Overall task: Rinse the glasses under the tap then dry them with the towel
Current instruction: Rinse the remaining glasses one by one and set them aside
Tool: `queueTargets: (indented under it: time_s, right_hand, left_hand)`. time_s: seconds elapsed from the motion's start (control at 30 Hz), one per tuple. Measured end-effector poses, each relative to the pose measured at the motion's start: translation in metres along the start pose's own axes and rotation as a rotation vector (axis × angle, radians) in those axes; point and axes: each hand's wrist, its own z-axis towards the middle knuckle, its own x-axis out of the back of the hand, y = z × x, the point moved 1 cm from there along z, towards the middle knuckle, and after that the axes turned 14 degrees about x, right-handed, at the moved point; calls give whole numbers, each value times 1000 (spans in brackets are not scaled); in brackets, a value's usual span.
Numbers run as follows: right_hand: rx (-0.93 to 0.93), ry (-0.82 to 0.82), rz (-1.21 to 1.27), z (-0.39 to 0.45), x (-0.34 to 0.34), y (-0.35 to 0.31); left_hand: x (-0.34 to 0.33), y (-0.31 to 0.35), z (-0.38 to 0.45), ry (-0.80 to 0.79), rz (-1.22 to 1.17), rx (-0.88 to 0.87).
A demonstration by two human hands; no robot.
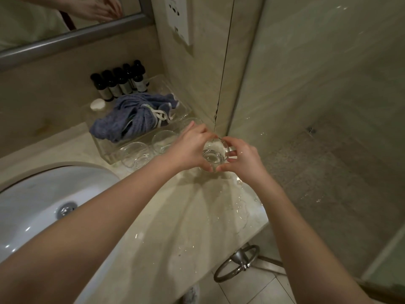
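Note:
Both my hands hold one clear glass just above the marble counter, near its right end. My left hand curls round the glass's left side, and my right hand pinches its right side with fingers and thumb. Two more clear glasses stand to the left, one nearer the sink and one beside my left wrist. A crumpled blue towel lies in a clear tray behind them. The tap is out of view.
A white sink with a metal drain sits at the left. Several dark small bottles and a white cap stand by the back wall. Water drops lie on the counter's right part. A metal towel ring hangs below the counter edge; a glass shower wall is at right.

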Motion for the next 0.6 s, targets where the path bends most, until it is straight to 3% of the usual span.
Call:
queueTargets:
  time_s: [0.6]
  right_hand:
    - [-30, -1, -13, 8, -4, -3]
  left_hand:
    - [-1, -5, 12, 36, 207, 11]
